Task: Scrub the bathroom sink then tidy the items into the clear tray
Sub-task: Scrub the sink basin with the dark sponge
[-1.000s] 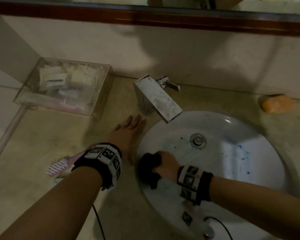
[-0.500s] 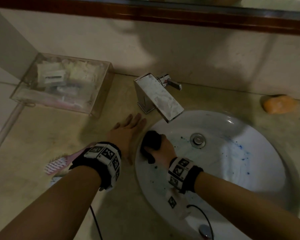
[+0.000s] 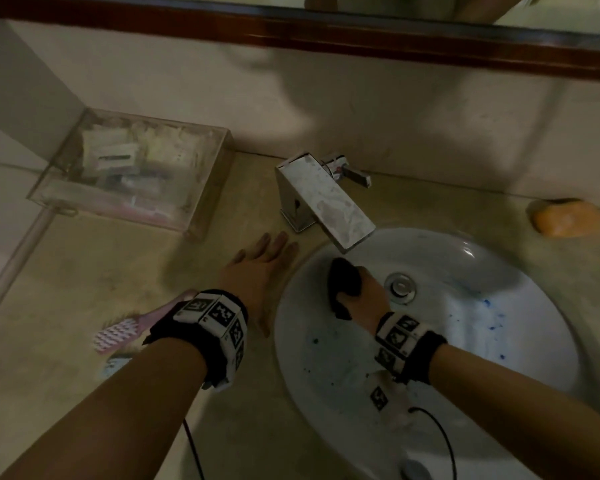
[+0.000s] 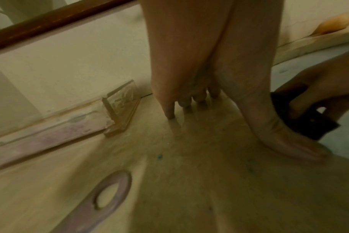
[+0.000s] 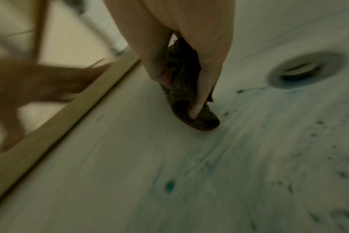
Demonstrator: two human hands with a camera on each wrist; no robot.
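Note:
My right hand (image 3: 359, 294) grips a dark scrub pad (image 3: 343, 280) and presses it on the white sink's (image 3: 499, 341) inner wall, just under the tap and left of the drain (image 3: 400, 287). In the right wrist view the folded scrub pad (image 5: 186, 88) sits pinched between thumb and fingers on the blue-speckled sink (image 5: 209, 157). My left hand (image 3: 262, 263) lies flat, fingers straight, on the counter at the sink's left rim. The clear tray (image 3: 201, 202) holding several small packets stands at the back left. A pink brush (image 3: 125, 329) lies beside my left wrist.
A square chrome tap (image 3: 321, 202) overhangs the sink's back edge. An orange soap bar (image 3: 565, 218) lies on the counter at the back right. A wood-framed mirror (image 3: 326, 29) runs along the wall. A cable (image 3: 440, 441) trails from my right wrist.
My right hand has swept the scrub pad from the sink's front left wall up towards the tap. The left hand has stayed flat on the counter.

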